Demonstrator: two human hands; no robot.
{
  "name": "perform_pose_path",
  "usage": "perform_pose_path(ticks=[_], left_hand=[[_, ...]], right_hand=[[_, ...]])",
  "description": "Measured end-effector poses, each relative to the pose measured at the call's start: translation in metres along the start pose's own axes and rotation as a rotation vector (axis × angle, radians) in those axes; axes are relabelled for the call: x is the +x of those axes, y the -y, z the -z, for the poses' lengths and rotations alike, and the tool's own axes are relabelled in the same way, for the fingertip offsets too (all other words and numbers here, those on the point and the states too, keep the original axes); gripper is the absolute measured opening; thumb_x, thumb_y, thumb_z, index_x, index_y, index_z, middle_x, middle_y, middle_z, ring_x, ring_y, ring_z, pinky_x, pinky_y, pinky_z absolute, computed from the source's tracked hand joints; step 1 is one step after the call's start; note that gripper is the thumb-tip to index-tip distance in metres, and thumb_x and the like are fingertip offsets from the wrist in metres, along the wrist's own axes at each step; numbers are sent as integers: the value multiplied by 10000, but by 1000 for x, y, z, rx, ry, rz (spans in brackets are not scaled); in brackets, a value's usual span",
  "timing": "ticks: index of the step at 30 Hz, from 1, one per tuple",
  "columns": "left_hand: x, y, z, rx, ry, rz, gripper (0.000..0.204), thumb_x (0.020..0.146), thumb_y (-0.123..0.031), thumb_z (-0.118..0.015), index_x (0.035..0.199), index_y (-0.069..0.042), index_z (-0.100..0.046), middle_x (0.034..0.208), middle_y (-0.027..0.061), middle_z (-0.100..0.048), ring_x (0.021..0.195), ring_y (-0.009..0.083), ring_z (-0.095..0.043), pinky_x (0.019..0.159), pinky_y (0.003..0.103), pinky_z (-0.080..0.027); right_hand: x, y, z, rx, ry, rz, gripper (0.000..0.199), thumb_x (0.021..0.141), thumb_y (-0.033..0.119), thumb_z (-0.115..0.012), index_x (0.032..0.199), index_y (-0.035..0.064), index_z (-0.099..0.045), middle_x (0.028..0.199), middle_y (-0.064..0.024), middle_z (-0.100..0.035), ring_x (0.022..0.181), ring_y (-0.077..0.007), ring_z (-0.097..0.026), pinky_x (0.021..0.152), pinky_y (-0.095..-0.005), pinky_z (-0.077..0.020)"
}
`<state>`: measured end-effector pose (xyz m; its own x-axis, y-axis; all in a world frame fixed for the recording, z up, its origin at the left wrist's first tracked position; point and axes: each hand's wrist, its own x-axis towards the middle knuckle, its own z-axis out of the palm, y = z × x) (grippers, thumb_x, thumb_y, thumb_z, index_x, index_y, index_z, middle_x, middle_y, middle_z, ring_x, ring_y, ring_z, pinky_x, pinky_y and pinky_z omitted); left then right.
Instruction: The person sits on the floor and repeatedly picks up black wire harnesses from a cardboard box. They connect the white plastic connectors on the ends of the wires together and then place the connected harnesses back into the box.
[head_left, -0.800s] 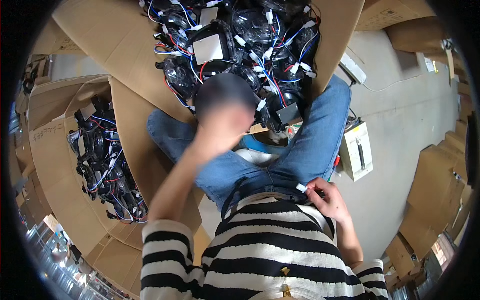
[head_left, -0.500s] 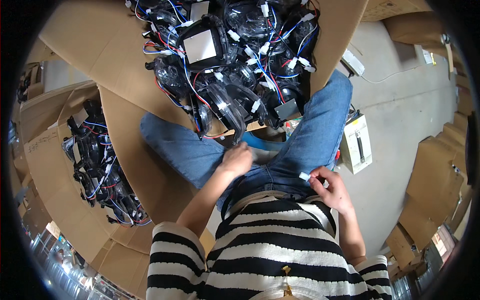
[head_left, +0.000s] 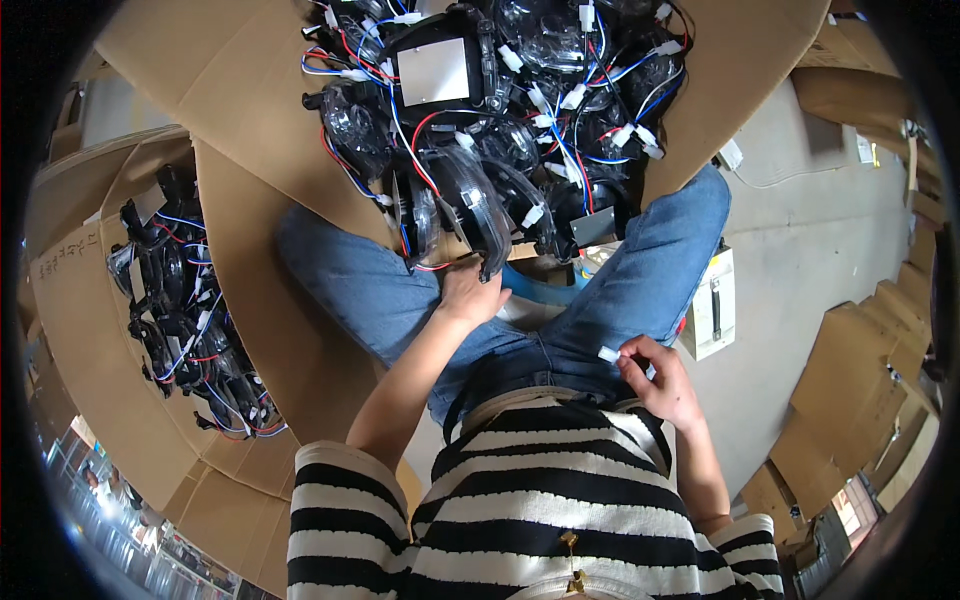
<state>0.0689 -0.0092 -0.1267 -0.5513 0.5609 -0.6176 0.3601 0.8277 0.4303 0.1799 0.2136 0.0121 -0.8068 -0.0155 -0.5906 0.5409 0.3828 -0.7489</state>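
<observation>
My left hand (head_left: 472,293) reaches to the near edge of a big cardboard box, right beside the lower end of a clear curved plastic lamp housing (head_left: 472,205). Its thumb shows, but the other fingertips are hidden by the housing and the edge, so I cannot tell whether they grip anything. Above my right thigh, my right hand (head_left: 662,385) pinches a small white plug connector (head_left: 609,354) between thumb and forefinger. Black lamp units with clear covers fill the box; red, blue and white wires ending in white plugs (head_left: 533,215) lie over them. One carries a silver plate (head_left: 433,72).
The box's left flap (head_left: 245,215) stands beside my left knee. Further left, a second cardboard box (head_left: 75,270) holds more wired lamp units (head_left: 180,300). A whitish case with a black handle (head_left: 712,305) stands right of my right leg. Flattened cardboard (head_left: 850,380) lies far right.
My left hand has moved slightly up and away from me, its fingers going in at the box's near edge. My right hand keeps its pinch on the connector. The view has shifted slightly.
</observation>
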Motion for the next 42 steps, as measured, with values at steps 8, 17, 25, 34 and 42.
perform_pose_path(ticks=[8, 17, 25, 34, 42], left_hand=[[49, 13, -89, 31, 118, 250, 359, 729, -91, -445, 1060, 32, -515, 1145, 222, -471, 1072, 311, -467, 909, 380, -354], [85, 15, -114, -95, -5, 329, 420, 794, -163, -412, 1204, -72, -423, 1216, 180, -427, 1127, 328, -403, 954, 408, -297], [84, 25, -129, -137, 83, 378, 398, 791, -157, -413, 1179, -69, -436, 1176, 177, -445, 1090, 327, -418, 926, 408, -309], [101, 34, -121, -129, 93, 382, 374, 788, -150, -415, 1151, -67, -451, 1131, 174, -465, 1049, 325, -434, 895, 409, -322], [107, 33, -120, -165, 66, 448, 353, 785, -143, -417, 1126, -64, -464, 1090, 170, -482, 1012, 324, -449, 867, 410, -334]], right_hand=[[6, 4, 4, -39, -31, 30, 59, 775, 61, -548, 813, 16, -544, 647, -93, -565, 531, -175, -542, 492, -269, -403], [2, 3, 18, -13, -86, -120, 64, 780, 75, -544, 814, 21, -547, 623, -84, -557, 520, -165, -529, 485, -269, -402], [30, -2, 24, 33, -31, -299, 57, 791, 31, -510, 826, -10, -525, 656, -60, -538, 592, -123, -506, 558, -252, -402], [23, -13, 14, 17, -48, -275, 68, 762, 32, -542, 826, 10, -549, 641, -88, -543, 563, -172, -529, 534, -281, -411], [22, -39, 30, 65, 85, -264, 68, 769, 47, -534, 827, 15, -547, 657, -88, -545, 593, -165, -529, 550, -278, -411]])
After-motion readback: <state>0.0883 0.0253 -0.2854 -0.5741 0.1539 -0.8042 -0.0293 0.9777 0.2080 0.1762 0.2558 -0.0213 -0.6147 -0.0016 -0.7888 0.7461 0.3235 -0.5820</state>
